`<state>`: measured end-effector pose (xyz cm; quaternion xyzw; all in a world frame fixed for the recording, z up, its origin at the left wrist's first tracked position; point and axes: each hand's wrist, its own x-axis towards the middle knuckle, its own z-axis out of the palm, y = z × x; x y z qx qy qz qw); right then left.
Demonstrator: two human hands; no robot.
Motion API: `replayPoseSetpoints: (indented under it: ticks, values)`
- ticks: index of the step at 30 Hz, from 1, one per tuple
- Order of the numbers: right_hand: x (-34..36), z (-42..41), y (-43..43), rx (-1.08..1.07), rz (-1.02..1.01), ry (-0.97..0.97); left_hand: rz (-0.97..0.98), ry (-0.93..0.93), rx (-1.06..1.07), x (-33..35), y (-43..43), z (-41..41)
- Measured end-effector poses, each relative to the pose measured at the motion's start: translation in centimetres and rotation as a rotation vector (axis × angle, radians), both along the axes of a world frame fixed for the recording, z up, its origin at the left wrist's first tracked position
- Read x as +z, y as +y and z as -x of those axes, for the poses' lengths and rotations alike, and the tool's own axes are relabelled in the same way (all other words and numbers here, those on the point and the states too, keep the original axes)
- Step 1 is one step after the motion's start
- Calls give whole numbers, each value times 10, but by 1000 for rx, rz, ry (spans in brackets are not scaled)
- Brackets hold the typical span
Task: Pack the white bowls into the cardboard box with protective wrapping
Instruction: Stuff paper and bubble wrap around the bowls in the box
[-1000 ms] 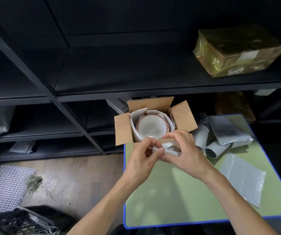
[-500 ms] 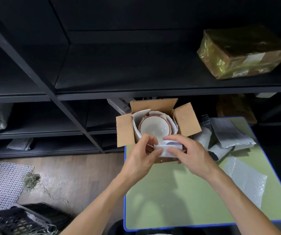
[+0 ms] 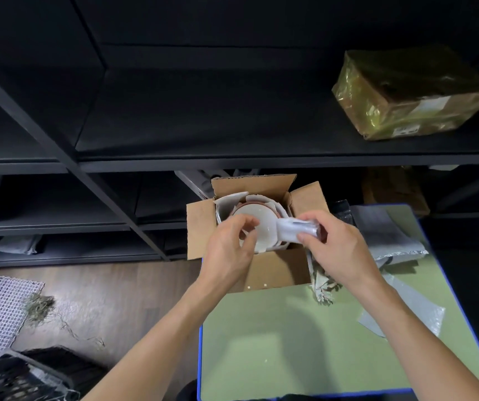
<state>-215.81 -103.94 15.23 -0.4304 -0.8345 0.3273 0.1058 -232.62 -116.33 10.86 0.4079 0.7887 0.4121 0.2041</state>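
Since the earlier frame the hands had parted: the left hand point(image 3: 228, 250) had let go of the folded wrapping point(image 3: 296, 230) and shifted over the white bowl point(image 3: 262, 225), while the right hand point(image 3: 341, 251) had carried the wrapping towards the right side of the cardboard box point(image 3: 278, 270). Right fingers point(image 3: 322, 221) and thumb pinched the folded wrapping just above the box's right wall. Left fingers point(image 3: 244, 224) were curled over the bowl's left rim; whether they gripped it could not be told. The bowl sat upright inside the open box at frame centre, ringed by white sheets point(image 3: 229, 201). The box stood at the far left corner of the green table point(image 3: 290, 342). Grey bags point(image 3: 385, 230) and a bubble sheet point(image 3: 419, 315) lay on the right of the table. A taped parcel point(image 3: 411, 91) rested on the shelf point(image 3: 203, 134), upper right.
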Motion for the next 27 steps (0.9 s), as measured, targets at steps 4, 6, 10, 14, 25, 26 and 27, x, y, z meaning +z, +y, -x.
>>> replayPoseSetpoints:
  ticks: [4,6,10,14,25,26,27]
  values:
    - [-1,4,9,-6,-2,2,51,239,179,-5,1,26]
    - [-3,9,8,10,1,-16,177,222,224,-8,2,38]
    - [-5,16,9,16,-47,-19,248,301,166,-13,10,41]
    - [-7,19,15,0,-92,-24,238,393,162,-18,17,37]
    - [-5,21,8,24,-49,-23,38,366,107,-17,-4,26]
    - [-5,22,8,28,-44,-24,53,322,147,-15,-6,28]
    - [-5,24,7,35,-44,-26,87,290,183,-14,-7,31]
